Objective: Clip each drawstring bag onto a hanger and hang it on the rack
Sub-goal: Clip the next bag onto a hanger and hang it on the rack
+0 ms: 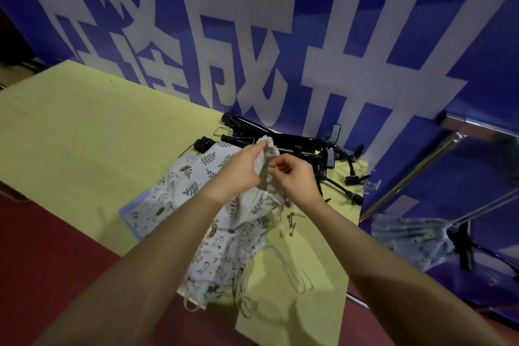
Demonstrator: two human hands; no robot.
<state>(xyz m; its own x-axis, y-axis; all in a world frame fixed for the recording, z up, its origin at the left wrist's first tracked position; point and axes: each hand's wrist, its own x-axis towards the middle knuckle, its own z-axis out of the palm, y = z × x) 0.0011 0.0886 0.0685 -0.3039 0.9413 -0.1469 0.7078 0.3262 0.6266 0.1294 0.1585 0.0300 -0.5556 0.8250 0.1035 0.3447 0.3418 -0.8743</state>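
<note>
I see left hand (243, 168) pinching drawstring bag (265, 161) by its gathered top, right hand (295, 177) pinching its side; bag lifted above bag pile (202, 205), hangers (283, 140) just behind.

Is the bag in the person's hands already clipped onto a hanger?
No. Both the left hand and right hand hold the bag above the pile, while the black hangers lie on the table behind it.
</note>
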